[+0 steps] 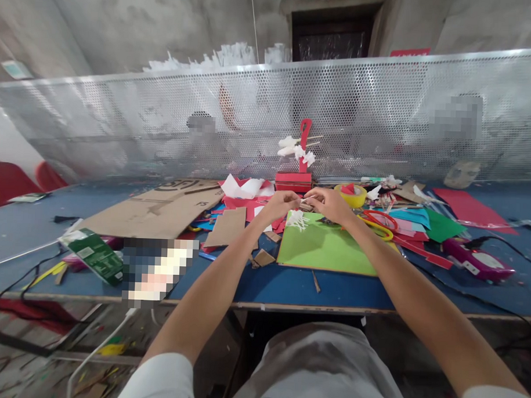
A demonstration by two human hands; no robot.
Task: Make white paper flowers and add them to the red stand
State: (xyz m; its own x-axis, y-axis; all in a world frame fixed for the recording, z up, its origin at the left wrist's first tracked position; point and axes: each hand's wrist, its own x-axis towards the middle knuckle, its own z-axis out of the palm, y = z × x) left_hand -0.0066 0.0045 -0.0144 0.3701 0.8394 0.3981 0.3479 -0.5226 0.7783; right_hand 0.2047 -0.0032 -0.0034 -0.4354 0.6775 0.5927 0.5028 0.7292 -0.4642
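Observation:
Above the far edge of a lime-green board (329, 247), my left hand (283, 204) and my right hand (330, 205) meet with their fingers pinched close together. A small pale piece (304, 199) shows between the fingertips; it is too small to name. Just below, white fringed strips (297, 219) spread over the board's upper left corner. Behind the hands stands a red box (293, 181) with a red upright (304, 145) and white crumpled paper tufts (298, 152) on thin sticks.
Scissors with red and yellow handles (380, 221) and yellow tape (353, 195) lie right of my hands. Cardboard (161, 204) covers the left side, near a green box (93, 255). A purple power strip (479, 261) sits at right. A perforated metal screen (381, 122) closes off the back.

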